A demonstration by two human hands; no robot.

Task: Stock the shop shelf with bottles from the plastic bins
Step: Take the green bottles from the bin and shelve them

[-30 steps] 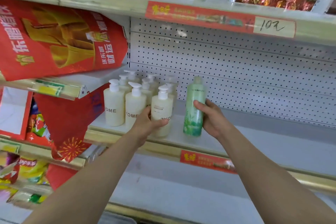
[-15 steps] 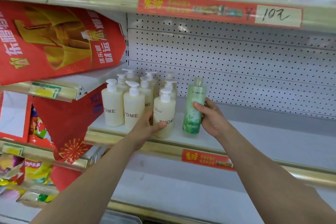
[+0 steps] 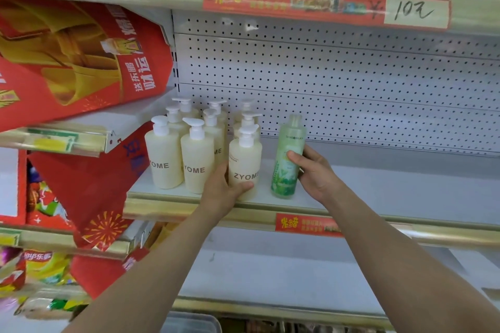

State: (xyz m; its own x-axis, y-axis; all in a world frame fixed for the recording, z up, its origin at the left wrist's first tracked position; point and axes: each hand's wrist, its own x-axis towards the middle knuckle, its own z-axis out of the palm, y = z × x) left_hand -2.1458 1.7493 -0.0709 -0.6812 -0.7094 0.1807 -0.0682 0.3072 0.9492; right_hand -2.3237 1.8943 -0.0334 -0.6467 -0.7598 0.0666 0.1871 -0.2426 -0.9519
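On shelf (image 3: 378, 192), fingers (image 3: 242, 186) seemingly round bottles (image 3: 244, 162).

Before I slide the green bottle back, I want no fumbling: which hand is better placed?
Right. The right hand grips the green bottle; the left hand is busy holding the front cream pump bottle.

The left hand (image 3: 221, 192) has slid lower on the front cream pump bottle (image 3: 244, 159). Its thumb, which a second ago lay across the label, now sits under it. The ZYOME lettering (image 3: 245, 176) now shows almost whole.
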